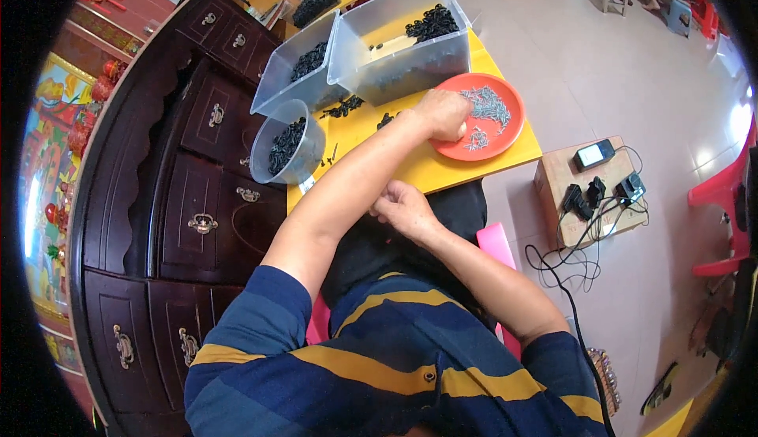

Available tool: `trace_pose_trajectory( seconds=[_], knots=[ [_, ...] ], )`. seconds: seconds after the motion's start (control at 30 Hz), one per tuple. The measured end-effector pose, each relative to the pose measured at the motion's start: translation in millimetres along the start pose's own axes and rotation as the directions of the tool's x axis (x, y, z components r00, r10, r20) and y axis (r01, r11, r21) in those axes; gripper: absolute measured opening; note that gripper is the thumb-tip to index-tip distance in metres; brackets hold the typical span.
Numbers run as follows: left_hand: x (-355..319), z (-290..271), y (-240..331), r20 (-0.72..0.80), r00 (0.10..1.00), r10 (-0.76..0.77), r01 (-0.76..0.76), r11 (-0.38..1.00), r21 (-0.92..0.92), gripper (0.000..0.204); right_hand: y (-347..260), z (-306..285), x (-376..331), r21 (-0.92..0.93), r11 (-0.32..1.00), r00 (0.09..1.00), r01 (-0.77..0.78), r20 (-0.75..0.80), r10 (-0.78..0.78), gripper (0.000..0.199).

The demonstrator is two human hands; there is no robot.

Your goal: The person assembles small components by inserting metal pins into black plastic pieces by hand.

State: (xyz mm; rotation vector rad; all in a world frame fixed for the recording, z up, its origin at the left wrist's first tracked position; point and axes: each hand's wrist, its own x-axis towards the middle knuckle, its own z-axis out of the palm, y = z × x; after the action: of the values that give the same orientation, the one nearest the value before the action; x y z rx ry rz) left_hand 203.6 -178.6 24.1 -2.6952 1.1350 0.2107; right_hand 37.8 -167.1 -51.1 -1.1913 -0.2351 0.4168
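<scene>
The left hand (442, 113) reaches over the near rim of the shallow round orange plastic plate (505, 138), its grip bunched narrow over the heap of small grey metal screws (491, 107) lying loose in the plate; whether a screw is already pinched I cannot tell. The right hand (404, 208) sits low near the lap, just off the near edge of the yellow tabletop (442, 167), fingers curled close, contents hidden. The screws look light, hard and slick, apt to roll and scatter, so a fingertip pinch on one shank should serve best. The plate lies near the tabletop's right edge. Behind it stands a large clear plastic bin (403, 42) of small black parts, and a round clear tub (288, 143) crowds the left; free room is the bare yellow strip between
</scene>
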Motion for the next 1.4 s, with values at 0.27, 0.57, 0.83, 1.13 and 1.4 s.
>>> trace_pose_trajectory(
  seconds=[0.27, 0.57, 0.83, 1.13, 1.4],
  knots=[
    [-24, 13, -10, -0.419, 0.898, -0.135, -0.038, 0.924, -0.38, 0.012, 10, 1, 5, 0.05, 0.999, 1.0, 0.017, 0.011, -0.018, 0.018],
    [-44, 37, -21, -0.366, 0.874, -0.319, -0.112, 0.6, -0.792, 0.008, -4, -2, -1, 0.062, 0.998, 0.999, -0.027, 0.028, 0.025, 0.014],
    [-45, 43, -14, -0.388, 0.833, -0.394, -0.124, 0.551, -0.825, 0.016, -7, -1, -4, 0.088, 0.994, 0.997, -0.066, 0.039, 0.062, 0.014],
    [-62, 39, -25, -0.346, 0.824, -0.449, -0.108, 0.475, -0.873, 0.012, -6, -1, -2, 0.082, 0.995, 0.997, -0.06, 0.058, 0.056, 0.016],
    [-135, 36, -21, -0.21, 0.812, -0.545, -0.133, 0.176, -0.975, 0.011, -16, -5, -2, 0.214, 0.967, 0.99, -0.141, 0.043, 0.134, 0.01]
  ],
)
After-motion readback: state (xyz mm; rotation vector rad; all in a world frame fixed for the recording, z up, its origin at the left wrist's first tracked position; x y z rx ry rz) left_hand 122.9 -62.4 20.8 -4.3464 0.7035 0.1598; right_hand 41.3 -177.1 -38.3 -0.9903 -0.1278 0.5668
